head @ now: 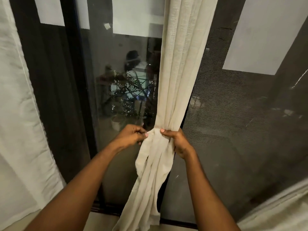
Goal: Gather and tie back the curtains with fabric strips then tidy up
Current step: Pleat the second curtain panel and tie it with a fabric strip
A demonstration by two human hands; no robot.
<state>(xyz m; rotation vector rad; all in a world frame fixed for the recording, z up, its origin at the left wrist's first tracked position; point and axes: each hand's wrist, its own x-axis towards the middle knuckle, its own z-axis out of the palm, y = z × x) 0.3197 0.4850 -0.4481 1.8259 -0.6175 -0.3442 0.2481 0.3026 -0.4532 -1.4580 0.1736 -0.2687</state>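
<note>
A cream curtain [180,67] hangs in front of a dark window, gathered into a narrow bunch at its middle. A fabric strip [154,133] of the same cream cloth wraps the bunch there, and its loose end [142,157] hangs down on the left. My left hand [131,135] pinches the strip at the left side of the wrap. On the right side my right hand [177,141] grips the strip and the gathered curtain, thumb on top. Below the wrap the curtain fans out down to the floor.
A white curtain [18,114] hangs along the left edge, and more pale fabric [283,212] lies at the lower right. Behind the gathered curtain are a glass pane [116,80] with reflections and a mesh screen [233,114], with a dark frame at the bottom.
</note>
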